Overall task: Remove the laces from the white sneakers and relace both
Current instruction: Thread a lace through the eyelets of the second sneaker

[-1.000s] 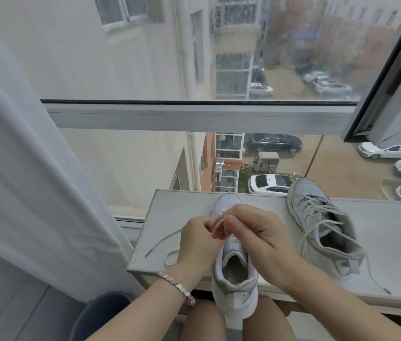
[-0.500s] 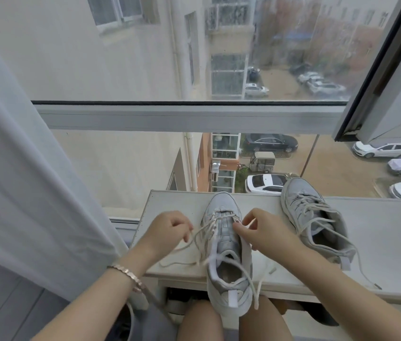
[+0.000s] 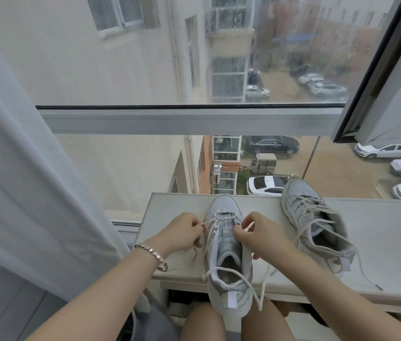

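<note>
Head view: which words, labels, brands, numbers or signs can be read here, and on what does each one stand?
No text can be read.
Near white lace-up sneaker: its white heel tab looks blank.
Far white lace-up sneaker: nothing legible on its heel tab, no brand mark shows.
Dark parked car and the other cars outside: plates too small and blurred to read.

- Near sneaker on ledge, toe at 12 o'clock, heel overhanging near edge, above knees.
- Left hand at its 9 o'clock, right hand at 3 o'clock, each pinching the lace.
- Second sneaker at 2 o'clock, apart from hands, toe toward 11.
- Curtain at ledge's 9 o'clock; window rail behind, at 12.
</note>
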`<state>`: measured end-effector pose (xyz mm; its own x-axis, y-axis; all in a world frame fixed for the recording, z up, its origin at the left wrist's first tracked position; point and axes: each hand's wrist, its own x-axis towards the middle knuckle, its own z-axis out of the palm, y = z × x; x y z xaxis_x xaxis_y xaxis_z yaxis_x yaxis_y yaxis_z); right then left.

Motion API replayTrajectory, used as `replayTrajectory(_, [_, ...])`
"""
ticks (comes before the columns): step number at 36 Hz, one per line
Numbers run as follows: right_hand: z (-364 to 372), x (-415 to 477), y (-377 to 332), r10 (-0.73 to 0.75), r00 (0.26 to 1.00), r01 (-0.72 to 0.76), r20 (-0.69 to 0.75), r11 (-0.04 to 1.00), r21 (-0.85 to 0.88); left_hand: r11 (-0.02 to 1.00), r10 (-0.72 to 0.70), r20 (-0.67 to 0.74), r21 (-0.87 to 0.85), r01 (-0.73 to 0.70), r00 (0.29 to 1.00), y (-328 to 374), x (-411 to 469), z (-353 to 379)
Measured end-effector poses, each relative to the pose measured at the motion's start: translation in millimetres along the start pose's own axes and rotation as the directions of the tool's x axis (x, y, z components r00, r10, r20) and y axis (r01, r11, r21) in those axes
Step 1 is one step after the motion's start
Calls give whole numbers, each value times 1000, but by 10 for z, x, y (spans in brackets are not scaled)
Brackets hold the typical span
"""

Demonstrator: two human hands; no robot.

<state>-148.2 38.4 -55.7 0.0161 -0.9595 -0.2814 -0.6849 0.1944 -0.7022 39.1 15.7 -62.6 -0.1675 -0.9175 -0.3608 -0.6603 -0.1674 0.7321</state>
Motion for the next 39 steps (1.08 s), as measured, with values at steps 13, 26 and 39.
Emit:
replayTrajectory(13, [-323,40,-429,-100,942,-131,321,770,625,860,393,261,236,-453,882,969,-442,-256])
replayTrajectory(26, [-902,-241,-266,-184,978,127,99,900,416,873,480,10,-104,-476,877,792,-74,38])
replayTrajectory(39, [-1081,-320,63,-190,979,91,68,716,692,998,-64,-528,-31,55,847,379,418,-174])
